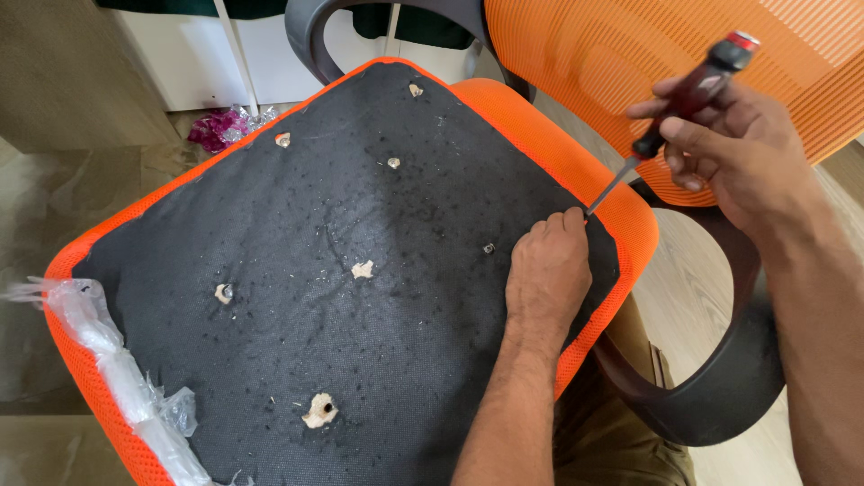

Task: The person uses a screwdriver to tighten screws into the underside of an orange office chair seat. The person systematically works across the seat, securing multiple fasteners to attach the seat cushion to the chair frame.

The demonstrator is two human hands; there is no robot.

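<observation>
An upturned orange chair seat [531,117] fills the view, its underside covered in black fabric [342,234] with several torn screw holes. My right hand [729,148] is shut on a screwdriver [688,94] with a dark red and black handle. Its metal tip touches the seat's right edge, where the black fabric meets the orange. My left hand [547,274] rests on the black fabric right beside the tip, fingers curled and pinching at the fabric edge.
An orange mesh chair back [630,45] stands behind the seat. A dark plastic armrest [738,378] curves at lower right. Clear plastic wrap [108,360] clings to the seat's left edge. Purple scraps [216,128] lie on the floor near white furniture.
</observation>
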